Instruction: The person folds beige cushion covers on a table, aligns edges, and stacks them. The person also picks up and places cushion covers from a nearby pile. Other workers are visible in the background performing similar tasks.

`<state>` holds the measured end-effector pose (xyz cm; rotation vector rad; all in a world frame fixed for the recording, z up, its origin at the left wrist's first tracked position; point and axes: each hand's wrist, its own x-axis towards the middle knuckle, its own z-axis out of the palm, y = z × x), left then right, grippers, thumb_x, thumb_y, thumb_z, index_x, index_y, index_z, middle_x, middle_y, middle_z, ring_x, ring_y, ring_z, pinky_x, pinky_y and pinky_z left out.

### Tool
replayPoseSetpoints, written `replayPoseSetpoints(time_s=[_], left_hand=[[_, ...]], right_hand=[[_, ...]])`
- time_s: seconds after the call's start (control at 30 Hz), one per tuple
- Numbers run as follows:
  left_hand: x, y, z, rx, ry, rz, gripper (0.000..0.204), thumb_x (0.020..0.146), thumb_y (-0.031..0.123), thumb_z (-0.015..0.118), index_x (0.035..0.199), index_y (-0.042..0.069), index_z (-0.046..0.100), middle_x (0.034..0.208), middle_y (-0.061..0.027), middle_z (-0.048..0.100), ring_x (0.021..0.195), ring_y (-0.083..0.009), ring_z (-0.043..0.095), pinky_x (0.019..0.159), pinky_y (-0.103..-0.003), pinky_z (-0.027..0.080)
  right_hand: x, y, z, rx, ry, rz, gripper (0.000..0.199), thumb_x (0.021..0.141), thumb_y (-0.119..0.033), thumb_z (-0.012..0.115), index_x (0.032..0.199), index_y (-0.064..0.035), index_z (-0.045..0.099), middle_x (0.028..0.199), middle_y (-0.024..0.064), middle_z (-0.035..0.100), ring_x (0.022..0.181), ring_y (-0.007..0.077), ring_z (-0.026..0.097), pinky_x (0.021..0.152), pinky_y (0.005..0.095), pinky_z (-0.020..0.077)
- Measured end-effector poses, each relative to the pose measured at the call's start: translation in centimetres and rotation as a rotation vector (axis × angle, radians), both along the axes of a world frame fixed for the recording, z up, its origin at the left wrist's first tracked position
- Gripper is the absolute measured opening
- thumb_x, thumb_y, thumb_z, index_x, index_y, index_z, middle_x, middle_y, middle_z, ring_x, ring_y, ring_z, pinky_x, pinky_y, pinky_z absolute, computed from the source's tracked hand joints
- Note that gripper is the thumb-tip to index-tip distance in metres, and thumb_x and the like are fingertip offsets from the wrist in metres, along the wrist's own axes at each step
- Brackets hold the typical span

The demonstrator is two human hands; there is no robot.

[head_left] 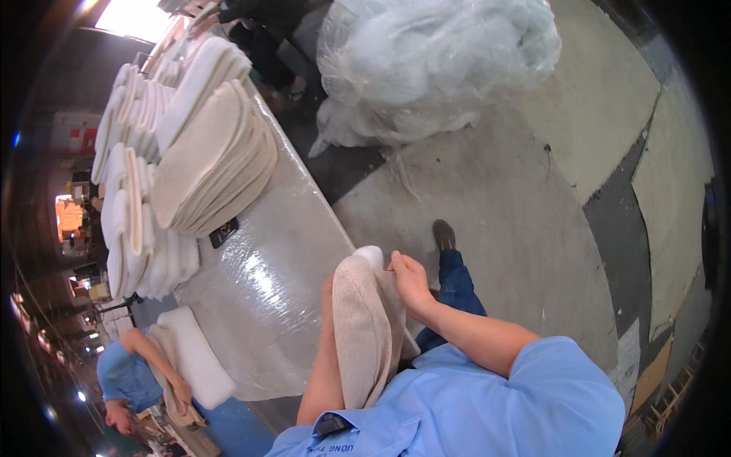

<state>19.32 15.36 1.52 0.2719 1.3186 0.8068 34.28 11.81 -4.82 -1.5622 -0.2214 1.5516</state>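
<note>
A beige fabric cover (362, 327) is held up in front of my body, with a rounded white padded end (371, 256) showing at its far tip. My right hand (412, 283) pinches the cover's right edge close to that white end, thumb and fingers closed on the cloth. Along the left side, my left hand (327, 293) holds the cover from behind. Its fingers are mostly hidden by the fabric. The lower part of the cover hangs down against my shirt, over the near edge of the table.
The plastic-wrapped table (263, 263) bears stacked beige covers (221, 156), folded white pads (137, 221) and a small dark object (224, 233). A big clear bag of white stuffing (442, 65) lies beyond. At left, a co-worker (133, 373) handles a white pad (196, 354) and beige cloth.
</note>
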Motion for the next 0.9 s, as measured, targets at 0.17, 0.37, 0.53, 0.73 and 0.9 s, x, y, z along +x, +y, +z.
replayPoseSetpoints(time_s=[0.17, 0.37, 0.53, 0.73, 0.9], left_hand=[[-3.2, -2.1, -5.0, 0.122, 0.225, -0.087, 0.013, 0.107, 0.018, 0.066, 0.109, 0.006, 0.069, 0.095, -0.0035, 0.072, 0.087, -0.0128, 0.071, 0.071, -0.03, 0.06], [-1.6, -1.9, -5.3, 0.239, 0.621, -0.2, 0.029, 0.113, 0.03, 0.06, 0.097, 0.006, 0.064, 0.083, 0.0041, 0.06, 0.078, -0.006, 0.051, 0.069, -0.025, 0.045], [-0.1, -1.7, -4.7, 0.255, 0.677, -0.149, 0.028, 0.111, 0.028, 0.063, 0.097, 0.004, 0.064, 0.083, 0.0044, 0.059, 0.079, -0.0068, 0.05, 0.071, -0.027, 0.044], [0.7, 0.0, -5.0, 0.228, 0.696, -0.189, 0.024, 0.11, 0.024, 0.065, 0.097, 0.003, 0.065, 0.083, 0.0013, 0.061, 0.081, -0.0089, 0.053, 0.074, -0.027, 0.045], [2.0, 1.6, -4.9, 0.336, 0.748, -0.26, 0.021, 0.107, 0.02, 0.066, 0.096, 0.002, 0.066, 0.08, -0.0046, 0.062, 0.077, -0.0136, 0.054, 0.073, -0.03, 0.047]], right_hand=[[-0.9, 1.0, -0.3, -0.074, -0.04, 0.116, 0.054, 0.114, -0.042, 0.05, 0.075, -0.0058, 0.058, 0.071, -0.0006, 0.053, 0.071, 0.0121, 0.044, 0.07, 0.0333, 0.0419], [-1.3, -0.1, -2.0, 0.002, -0.127, 0.185, 0.064, 0.116, -0.047, 0.044, 0.083, 0.0053, 0.062, 0.075, 0.0096, 0.064, 0.073, 0.0155, 0.053, 0.07, 0.0396, 0.0491], [-3.0, -4.4, -7.5, 0.041, 0.108, 0.124, 0.047, 0.114, -0.035, 0.05, 0.097, 0.0056, 0.065, 0.083, 0.0144, 0.068, 0.076, 0.0172, 0.058, 0.073, 0.0392, 0.0488], [-3.7, -6.3, -7.2, -0.019, 0.001, 0.301, 0.039, 0.112, -0.03, 0.053, 0.1, 0.0047, 0.066, 0.084, 0.0127, 0.068, 0.077, 0.016, 0.059, 0.073, 0.0371, 0.0495], [-3.2, -6.2, -6.4, -0.044, -0.05, 0.396, 0.032, 0.11, -0.026, 0.056, 0.102, 0.0039, 0.066, 0.086, 0.0113, 0.068, 0.078, 0.0151, 0.059, 0.073, 0.0354, 0.0501]])
